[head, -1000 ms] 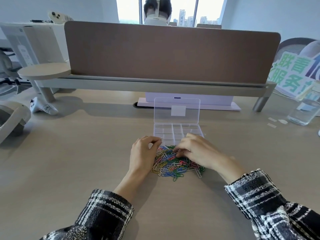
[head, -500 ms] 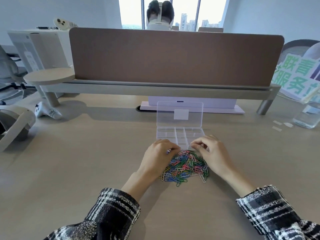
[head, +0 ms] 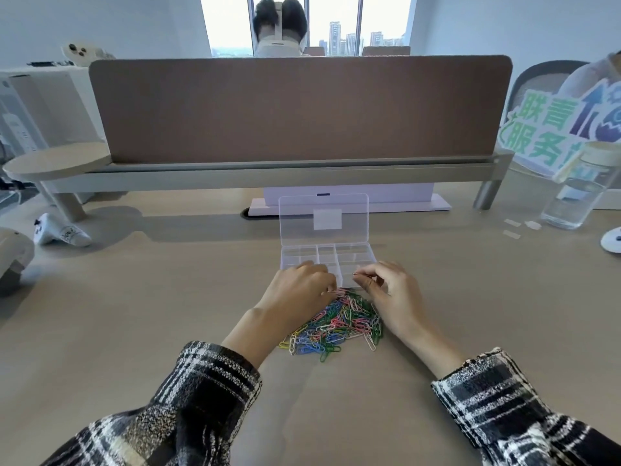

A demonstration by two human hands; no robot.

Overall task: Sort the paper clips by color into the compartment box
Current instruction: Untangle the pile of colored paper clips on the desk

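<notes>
**Around the work area**

A brown fabric divider panel (head: 299, 109) stands across the pale wooden desk (head: 134, 314). At far right, a clear plastic water bottle with a cream lid (head: 578, 193) stands before a green-lettered sign (head: 551, 129). A white game controller (head: 60, 232) lies far left.

Two long sleeves are seen, the left sleeve (head: 188, 408) and the right sleeve (head: 504, 408), both cut from the same woven plaid cloth. The pattern is built of broad black blocks crossed by white and pale grey bands, and thin white lines are drawn through the dark squares. A speckled, slightly fuzzy weave is shown where black and white threads are mixed. The cloth is ended on the forearms, so the left grip (head: 295, 292) and the right grip (head: 395, 299) are left uncovered.
</notes>
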